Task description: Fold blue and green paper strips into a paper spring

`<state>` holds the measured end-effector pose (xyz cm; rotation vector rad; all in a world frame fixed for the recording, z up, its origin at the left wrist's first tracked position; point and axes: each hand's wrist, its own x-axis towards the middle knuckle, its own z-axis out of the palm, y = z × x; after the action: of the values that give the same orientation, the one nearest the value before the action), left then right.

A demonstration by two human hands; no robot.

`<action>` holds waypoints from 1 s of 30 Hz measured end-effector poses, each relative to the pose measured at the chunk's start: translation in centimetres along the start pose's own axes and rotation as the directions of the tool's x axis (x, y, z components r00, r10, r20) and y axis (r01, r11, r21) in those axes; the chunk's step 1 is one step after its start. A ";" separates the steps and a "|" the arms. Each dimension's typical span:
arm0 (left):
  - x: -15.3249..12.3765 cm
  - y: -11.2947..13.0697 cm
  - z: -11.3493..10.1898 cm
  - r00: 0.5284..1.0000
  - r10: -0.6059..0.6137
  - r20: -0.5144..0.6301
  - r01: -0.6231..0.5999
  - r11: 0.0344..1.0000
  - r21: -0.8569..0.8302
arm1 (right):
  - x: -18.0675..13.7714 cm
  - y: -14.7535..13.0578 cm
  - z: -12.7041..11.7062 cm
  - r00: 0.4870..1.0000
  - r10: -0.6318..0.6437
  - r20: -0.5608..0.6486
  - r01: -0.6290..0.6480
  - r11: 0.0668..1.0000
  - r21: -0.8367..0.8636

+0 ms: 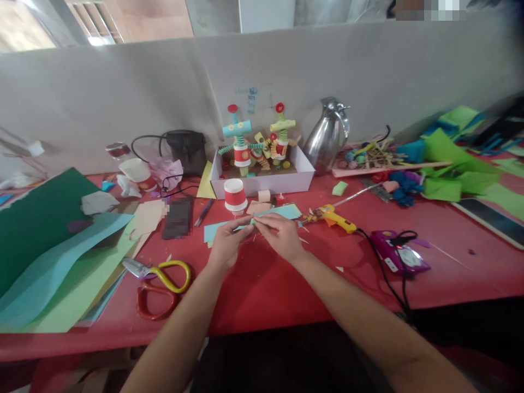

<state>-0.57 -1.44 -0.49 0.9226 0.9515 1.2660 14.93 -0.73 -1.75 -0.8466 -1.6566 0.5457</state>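
Note:
Over the red table, my left hand and my right hand meet at the fingertips. Both pinch a small green piece of paper, mostly hidden by the fingers. Behind them lie light blue paper strips and a pinkish paper scrap. Just beyond, a red and white paper cup stands upside down, with a small beige paper roll to its right. A yellow glue gun rests to the right of my right hand.
Yellow- and red-handled scissors lie left, near coloured paper sheets. A white box holds paper-cup figures. A steel jug stands beside it. The glue gun's cord runs towards a purple power strip.

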 end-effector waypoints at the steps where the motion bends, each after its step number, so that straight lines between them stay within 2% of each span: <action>1: 0.0 0.0 0.1 1.000 0.013 -0.002 -0.013 1.000 0.000 | 0.0 0.0 0.0 0.999 0.032 -0.001 -0.032 0.999 0.018; 11: 0.1 -0.2 -0.1 0.998 0.058 0.027 -0.060 0.997 0.049 | -0.1 -0.1 0.1 0.978 0.206 -0.002 -0.203 0.965 0.166; 15: 0.1 -0.2 -0.1 0.996 0.075 0.037 -0.079 0.991 0.109 | 0.0 0.0 0.1 0.944 0.328 0.029 -0.322 0.904 0.282; 18: 0.1 -0.2 0.0 0.995 0.094 0.044 -0.100 0.979 0.179 | 0.2 -0.2 0.0 0.925 0.379 0.032 -0.373 0.887 0.273; 26: 0.2 -0.2 0.1 0.998 0.056 0.028 -0.060 0.985 0.160 | 0.4 -0.3 -0.2 0.944 0.330 -0.002 -0.325 0.930 0.173; 30: 0.2 0.0 0.1 0.998 0.048 0.042 -0.055 0.981 0.186 | 0.1 0.2 0.0 0.978 0.210 -0.003 -0.210 0.975 0.076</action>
<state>-0.43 -1.26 -0.46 1.1202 1.0362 1.2129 14.98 -0.53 -1.77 -0.9739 -1.5357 0.7435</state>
